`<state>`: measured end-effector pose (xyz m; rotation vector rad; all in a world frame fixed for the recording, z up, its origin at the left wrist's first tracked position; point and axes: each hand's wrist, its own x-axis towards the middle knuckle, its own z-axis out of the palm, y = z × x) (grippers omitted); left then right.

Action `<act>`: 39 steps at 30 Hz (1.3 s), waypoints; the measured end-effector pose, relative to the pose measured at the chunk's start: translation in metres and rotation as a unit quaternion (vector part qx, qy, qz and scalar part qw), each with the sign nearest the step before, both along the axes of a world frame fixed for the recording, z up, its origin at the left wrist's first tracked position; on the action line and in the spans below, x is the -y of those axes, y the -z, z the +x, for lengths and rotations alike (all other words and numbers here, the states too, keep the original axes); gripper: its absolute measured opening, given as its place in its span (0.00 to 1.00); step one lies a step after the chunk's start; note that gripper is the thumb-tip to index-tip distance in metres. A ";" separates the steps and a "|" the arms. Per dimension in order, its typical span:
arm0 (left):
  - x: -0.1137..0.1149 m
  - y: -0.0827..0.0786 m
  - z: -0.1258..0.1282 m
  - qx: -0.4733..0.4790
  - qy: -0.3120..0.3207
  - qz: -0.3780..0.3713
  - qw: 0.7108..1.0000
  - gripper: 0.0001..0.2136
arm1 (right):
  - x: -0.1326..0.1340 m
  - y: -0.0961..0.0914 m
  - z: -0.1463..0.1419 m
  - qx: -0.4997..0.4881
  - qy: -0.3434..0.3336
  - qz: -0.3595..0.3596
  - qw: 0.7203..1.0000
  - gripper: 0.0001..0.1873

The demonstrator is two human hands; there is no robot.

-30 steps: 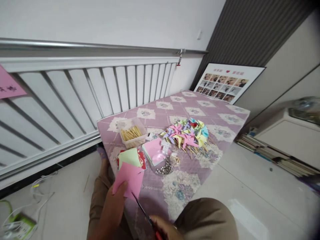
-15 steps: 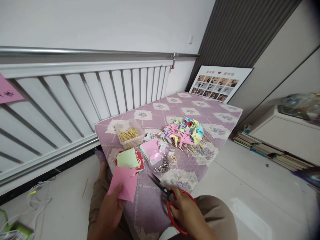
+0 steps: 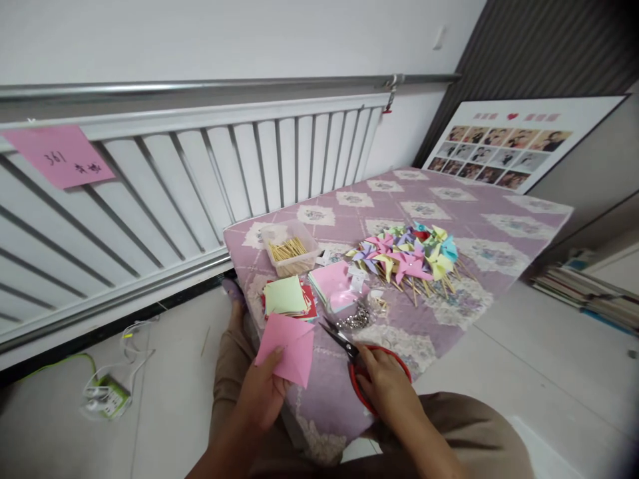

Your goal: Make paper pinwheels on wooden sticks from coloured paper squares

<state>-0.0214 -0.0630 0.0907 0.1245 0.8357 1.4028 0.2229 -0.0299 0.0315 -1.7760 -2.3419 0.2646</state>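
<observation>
My left hand (image 3: 263,394) pinches a pink square of paper (image 3: 288,342) by its near left edge, thumb on top. Lines that look like cuts or creases run in from its corners. At the table's front part, my right hand (image 3: 390,384) is closed on the red handle of a pair of black-bladed scissors (image 3: 348,345). The blades point to the far left, low over the cloth or resting on it. Just past the pink square is a stack of pale green and red paper (image 3: 284,297). Small metal pieces (image 3: 355,319) lie beyond the blades.
Several paper pinwheels on sticks (image 3: 410,261) are heaped on the flowered tablecloth (image 3: 352,199). A clear plastic box (image 3: 283,268) holds thin wooden sticks. Beside it lies a pink-topped paper stack (image 3: 332,278). A white radiator (image 3: 264,159) runs along the wall.
The view has swung left, so things appear further right. My right hand has brought the scissors slightly lower to the cloth. The pink square stays in my left hand.
</observation>
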 end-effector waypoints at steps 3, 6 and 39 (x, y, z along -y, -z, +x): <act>0.001 0.003 -0.001 0.011 0.011 -0.004 1.000 0.10 | 0.003 0.006 0.001 -0.063 0.019 0.036 0.997 0.23; 0.003 0.007 -0.002 0.022 0.042 0.010 0.999 0.12 | 0.010 0.003 -0.006 -0.209 0.034 0.048 0.976 0.18; 0.034 0.051 0.021 0.007 0.131 0.033 0.991 0.11 | 0.032 -0.036 -0.097 -0.778 0.241 -0.240 0.529 0.15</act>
